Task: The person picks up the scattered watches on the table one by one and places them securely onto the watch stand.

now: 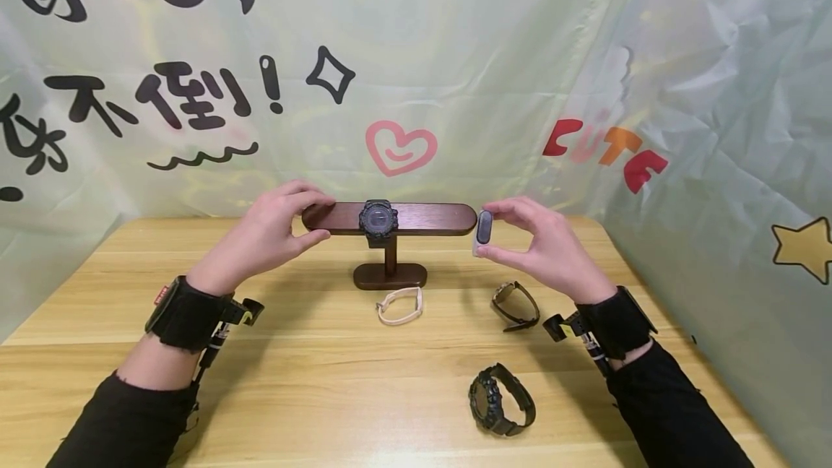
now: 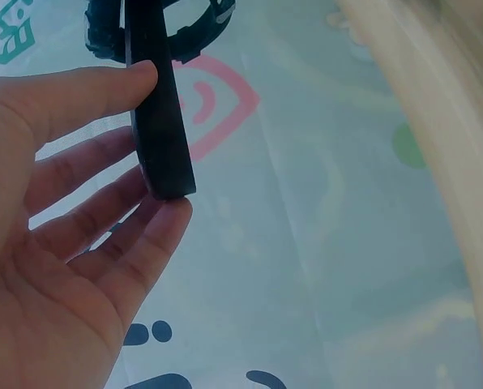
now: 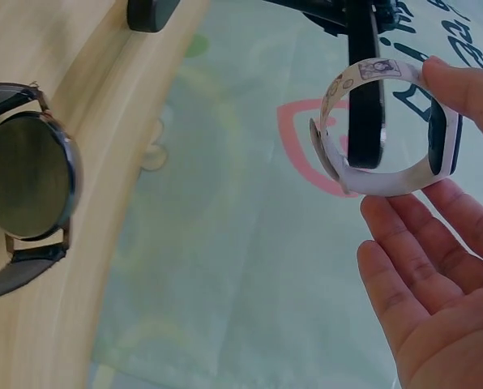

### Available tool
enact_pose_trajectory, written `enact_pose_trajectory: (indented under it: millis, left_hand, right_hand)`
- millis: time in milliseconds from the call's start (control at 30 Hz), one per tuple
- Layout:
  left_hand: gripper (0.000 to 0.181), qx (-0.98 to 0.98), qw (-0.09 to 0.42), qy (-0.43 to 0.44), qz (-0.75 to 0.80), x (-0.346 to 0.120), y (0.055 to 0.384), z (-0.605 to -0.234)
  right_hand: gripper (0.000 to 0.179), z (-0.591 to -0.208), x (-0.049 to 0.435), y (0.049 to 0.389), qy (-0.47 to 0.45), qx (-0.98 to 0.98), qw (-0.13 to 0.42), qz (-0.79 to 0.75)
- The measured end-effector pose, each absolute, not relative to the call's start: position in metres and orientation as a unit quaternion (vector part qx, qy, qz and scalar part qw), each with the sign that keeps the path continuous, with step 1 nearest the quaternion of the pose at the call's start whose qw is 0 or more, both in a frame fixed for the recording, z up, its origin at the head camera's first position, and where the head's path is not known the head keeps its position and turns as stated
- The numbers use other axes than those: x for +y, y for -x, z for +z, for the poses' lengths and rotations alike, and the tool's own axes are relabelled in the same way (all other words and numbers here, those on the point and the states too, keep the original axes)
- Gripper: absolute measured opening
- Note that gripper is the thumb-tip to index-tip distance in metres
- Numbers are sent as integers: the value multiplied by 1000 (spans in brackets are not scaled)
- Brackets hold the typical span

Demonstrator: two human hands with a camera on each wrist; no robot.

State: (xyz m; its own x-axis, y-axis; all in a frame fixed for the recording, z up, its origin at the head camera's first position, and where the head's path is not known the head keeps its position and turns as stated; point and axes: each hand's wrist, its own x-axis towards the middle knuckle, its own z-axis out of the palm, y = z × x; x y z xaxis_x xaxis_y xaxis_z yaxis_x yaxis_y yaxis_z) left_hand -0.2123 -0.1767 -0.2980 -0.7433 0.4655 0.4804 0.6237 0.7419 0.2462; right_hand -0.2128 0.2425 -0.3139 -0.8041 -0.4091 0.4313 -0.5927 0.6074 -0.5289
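Note:
A dark wooden watch stand [image 1: 429,217] stands upright on the table, with a black sports watch [image 1: 378,219] strapped round the middle of its bar. My left hand [image 1: 276,226] holds the bar's left end between thumb and fingers. At the other end my right hand [image 1: 539,240] pinches a white fitness band [image 3: 375,180] with a dark oblong face [image 1: 484,227]. The band forms a closed loop, and the bar's end shows inside that loop in the right wrist view. Below the right hand lies a dark round-faced watch [image 1: 516,305].
A pale pink band [image 1: 400,306] lies in front of the stand's base [image 1: 390,276]. Nearer to me is a second black chunky watch [image 1: 500,399] on its side on the wooden table [image 1: 312,396]. A printed cloth backdrop [image 1: 494,92] hangs behind and to the right.

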Motion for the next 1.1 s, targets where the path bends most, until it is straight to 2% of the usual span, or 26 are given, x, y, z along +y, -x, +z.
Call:
enact_pose_trajectory:
  millis: [667,1100]
  left_hand:
    - [41,-917,178,294,-201,-180,211,-293]
    - [41,-922,167,284,-204,-183,210,-293]
  right_hand:
    - [61,-324,239,225,-269,-892,118,343]
    - [64,-317,231,235,-264,-897,104,339]
